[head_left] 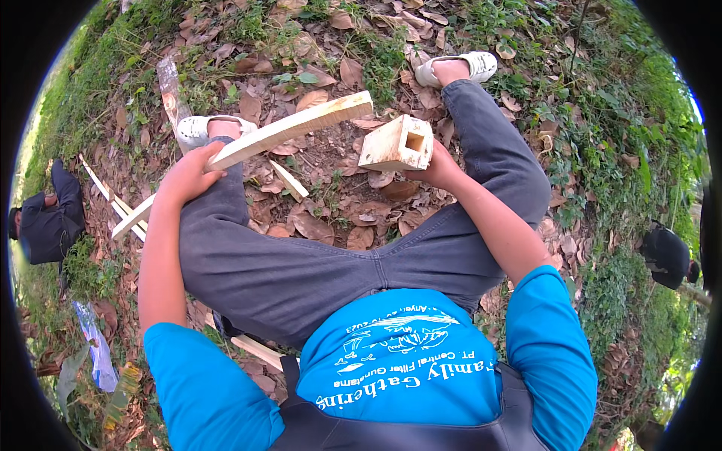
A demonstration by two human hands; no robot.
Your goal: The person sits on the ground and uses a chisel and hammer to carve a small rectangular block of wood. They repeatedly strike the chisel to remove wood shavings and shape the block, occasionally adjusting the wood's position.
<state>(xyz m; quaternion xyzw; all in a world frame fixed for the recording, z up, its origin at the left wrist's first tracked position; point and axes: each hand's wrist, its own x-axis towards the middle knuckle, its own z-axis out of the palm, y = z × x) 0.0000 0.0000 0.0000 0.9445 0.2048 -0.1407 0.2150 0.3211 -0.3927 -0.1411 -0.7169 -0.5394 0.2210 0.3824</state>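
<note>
My left hand is closed round a long pale strip of wood, its far end slanting up to the right over the leafy ground. Part of the strip is hidden by my fingers. In my right hand sits a short, hollow wooden box, gripped from its right side and underneath. A square opening shows at its right end, and bark-like specks mark its pale faces. The end of the strip is above and left of the box, with a small gap between them in the picture. A small wooden wedge lies on the ground between my legs.
Thin wooden strips lie at the left, another beside my hip. A rough log lies by my left shoe. A blue plastic wrapper is at lower left. A person in dark clothes is far left; a black item far right.
</note>
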